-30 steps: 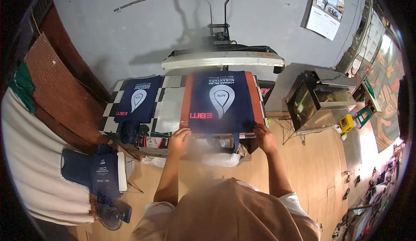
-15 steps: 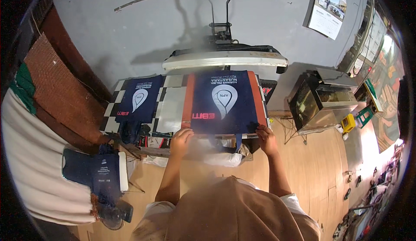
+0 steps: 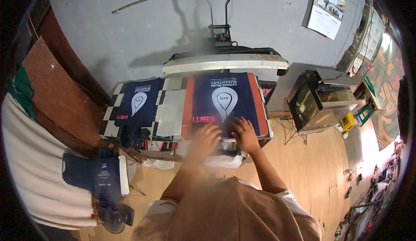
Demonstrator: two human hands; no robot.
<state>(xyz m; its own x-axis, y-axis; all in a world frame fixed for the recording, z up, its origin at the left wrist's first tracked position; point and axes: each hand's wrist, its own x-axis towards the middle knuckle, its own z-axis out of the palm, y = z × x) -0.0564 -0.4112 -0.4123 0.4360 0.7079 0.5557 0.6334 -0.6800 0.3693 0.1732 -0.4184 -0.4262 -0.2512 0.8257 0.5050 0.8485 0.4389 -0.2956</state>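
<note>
A navy blue cloth bag (image 3: 223, 91) with a white drop-shaped print and red lettering lies flat on the orange-red base (image 3: 187, 106) of a heat press. My right hand (image 3: 245, 136) rests on its near edge, fingers spread. Beside it my left hand (image 3: 207, 138), somewhat blurred, lies over the near left part of the bag with its fingers stretched out. Neither hand grips anything that I can see. A second navy bag (image 3: 138, 102) with the same print lies to the left on the checkered table top (image 3: 170, 106).
The white upper plate (image 3: 225, 64) of the press stands raised behind the bag. More dark cloth (image 3: 106, 176) lies on a stool at the lower left. To the right stands a glass tank (image 3: 325, 102). A white plastic bag (image 3: 225, 160) hangs under the table's near edge.
Both hands have moved inward from the bag's near corners to the middle of its near edge. The strap that hung below that edge no longer shows.
</note>
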